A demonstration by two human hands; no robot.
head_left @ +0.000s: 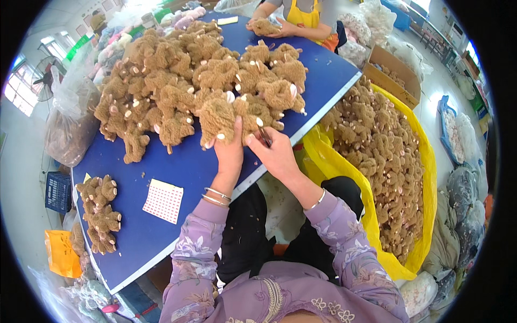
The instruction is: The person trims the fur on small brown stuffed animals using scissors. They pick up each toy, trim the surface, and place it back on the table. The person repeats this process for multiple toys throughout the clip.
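A fluffy brown plush toy [217, 119] with pale paws and ears is gripped by my left hand [230, 153], its thumb laid along the toy. Close beside it, my right hand [277, 153] is closed on a small dark metal tool [265, 137], perhaps tweezers or snips; its exact kind is hard to make out. The tool points at the toy's right end. Just past my hands, a large heap of similar plush toys [167, 81] covers the far part of the blue table [137, 215].
A sheet of red-marked stickers [163, 201] lies on the table, with several toys [99, 212] at the left edge. At my right stands a yellow sack [428, 215] full of brown toys, near a cardboard box [396, 89]. Across the table, a person in a yellow apron [303, 15] handles a toy.
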